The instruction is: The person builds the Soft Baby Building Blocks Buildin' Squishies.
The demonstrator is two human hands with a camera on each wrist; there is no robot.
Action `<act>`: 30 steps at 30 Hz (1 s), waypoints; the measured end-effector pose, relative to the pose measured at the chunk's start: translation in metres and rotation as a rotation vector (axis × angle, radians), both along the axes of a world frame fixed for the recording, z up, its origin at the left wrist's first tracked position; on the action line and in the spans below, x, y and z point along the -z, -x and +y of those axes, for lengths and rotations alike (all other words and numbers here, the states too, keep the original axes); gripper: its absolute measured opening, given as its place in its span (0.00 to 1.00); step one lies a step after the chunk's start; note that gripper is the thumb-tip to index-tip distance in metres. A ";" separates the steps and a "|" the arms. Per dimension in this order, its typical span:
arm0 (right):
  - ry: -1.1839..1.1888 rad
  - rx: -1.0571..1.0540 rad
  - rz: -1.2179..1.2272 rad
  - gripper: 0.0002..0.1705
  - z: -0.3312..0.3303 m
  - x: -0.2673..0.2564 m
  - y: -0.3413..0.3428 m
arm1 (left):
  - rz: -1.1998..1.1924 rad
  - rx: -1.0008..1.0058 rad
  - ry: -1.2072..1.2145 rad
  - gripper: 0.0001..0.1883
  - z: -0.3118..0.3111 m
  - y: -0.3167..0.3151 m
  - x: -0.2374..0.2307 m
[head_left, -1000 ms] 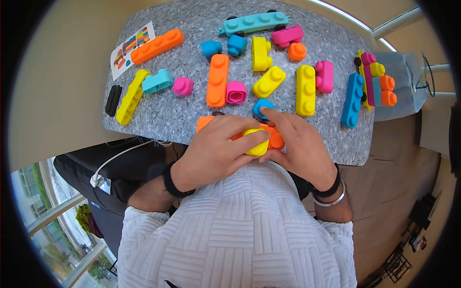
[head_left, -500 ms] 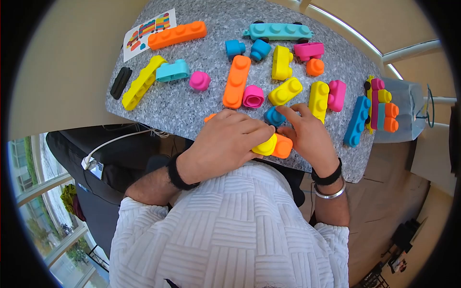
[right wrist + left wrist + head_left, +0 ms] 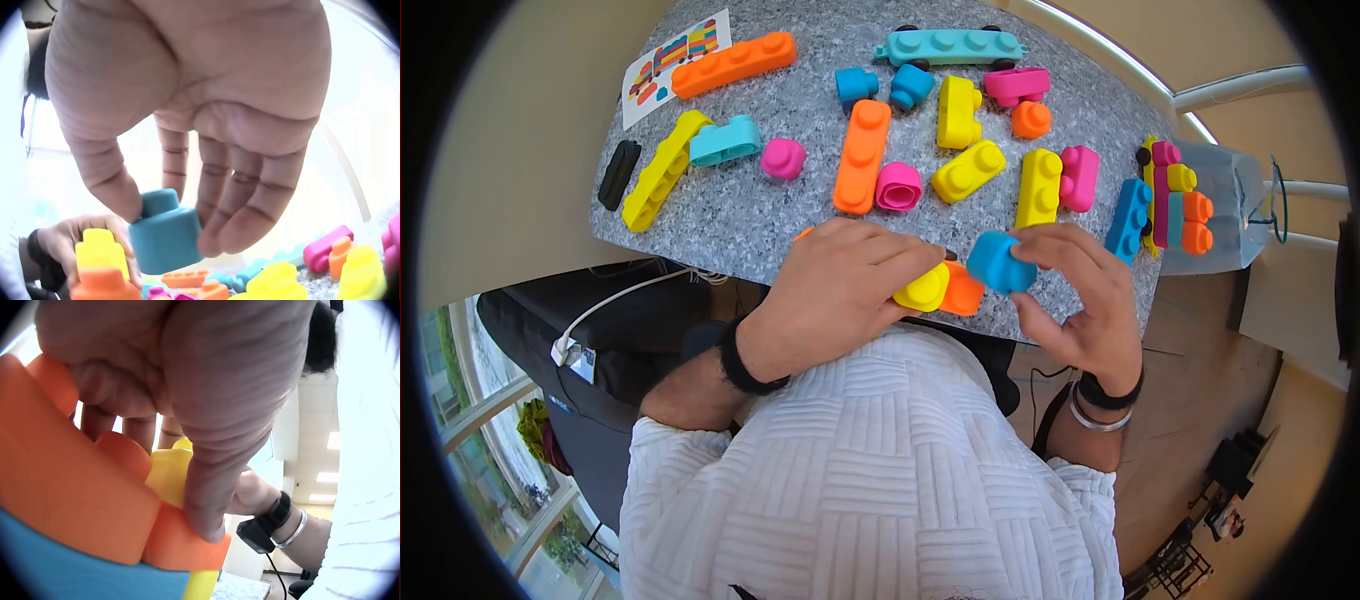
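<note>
My left hand [image 3: 830, 290] grips a stack of toy blocks at the table's near edge. A yellow block [image 3: 921, 290] and an orange block [image 3: 962, 292] stick out past its fingers. The left wrist view shows a long orange block [image 3: 69, 481] over a blue layer [image 3: 81, 569], with the thumb pressed on a smaller orange block [image 3: 178, 540]. Just right of the stack, my right hand [image 3: 1090, 300] pinches a blue one-stud block [image 3: 1000, 263] between thumb and fingers. That blue block [image 3: 164, 237] is upright, stud on top, in the right wrist view.
Loose blocks lie across the grey speckled table [image 3: 800, 210], among them an orange bar [image 3: 862, 157], a pink block [image 3: 899, 187] and a yellow block [image 3: 969, 170]. A teal wheeled base [image 3: 950, 46] stands at the back. Right of it are a built wagon [image 3: 1175, 205] and a clear bag [image 3: 1235, 200].
My right hand has left the stack, taken the blue block and lifted it off the table. The left hand keeps its grip on the stack.
</note>
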State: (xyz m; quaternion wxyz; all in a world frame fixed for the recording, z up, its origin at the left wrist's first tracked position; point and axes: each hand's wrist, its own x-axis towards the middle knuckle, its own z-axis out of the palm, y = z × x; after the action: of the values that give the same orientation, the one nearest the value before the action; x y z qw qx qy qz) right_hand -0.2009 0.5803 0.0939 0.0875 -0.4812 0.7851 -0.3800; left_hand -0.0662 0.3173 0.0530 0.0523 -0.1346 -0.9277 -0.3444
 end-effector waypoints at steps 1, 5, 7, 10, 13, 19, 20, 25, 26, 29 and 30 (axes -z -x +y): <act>-0.002 0.005 0.000 0.24 0.002 -0.005 -0.003 | -0.015 -0.007 -0.002 0.28 0.000 0.000 0.000; -0.067 -0.155 -0.018 0.24 0.000 -0.002 -0.016 | -0.035 -0.011 -0.001 0.29 0.001 0.001 -0.003; -0.048 -0.127 -0.075 0.24 -0.002 0.004 -0.018 | -0.031 -0.014 0.002 0.29 0.001 0.001 -0.001; -0.018 -0.085 -0.140 0.24 -0.002 0.009 -0.019 | -0.028 -0.021 0.011 0.29 0.001 0.000 -0.001; -0.051 -0.079 -0.114 0.25 0.000 0.011 -0.017 | -0.020 -0.016 0.019 0.29 0.001 0.001 -0.002; -0.123 -0.103 -0.012 0.26 -0.006 0.011 -0.027 | -0.030 -0.012 0.028 0.30 0.004 0.002 -0.002; -0.123 -0.102 -0.013 0.26 -0.005 0.012 -0.025 | -0.031 -0.012 0.031 0.30 0.004 0.002 -0.002; -0.035 -0.297 -0.347 0.31 0.000 0.023 0.017 | 0.005 0.037 0.046 0.33 0.002 0.002 0.000; -0.068 -0.244 -0.364 0.34 0.000 0.024 0.027 | 0.011 0.052 0.031 0.33 0.002 0.001 -0.001; -0.134 0.038 0.139 0.29 -0.012 0.043 0.043 | 0.067 0.109 -0.132 0.37 -0.003 0.000 -0.003; -0.167 0.092 0.201 0.25 -0.018 0.047 0.044 | 0.070 0.110 -0.130 0.37 -0.006 -0.001 -0.003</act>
State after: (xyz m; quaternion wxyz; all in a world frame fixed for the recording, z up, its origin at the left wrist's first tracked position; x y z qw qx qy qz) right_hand -0.2445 0.5619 0.0467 0.0307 -0.4715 0.8400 -0.2667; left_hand -0.0653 0.3117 0.0561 0.0744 -0.1936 -0.8921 -0.4014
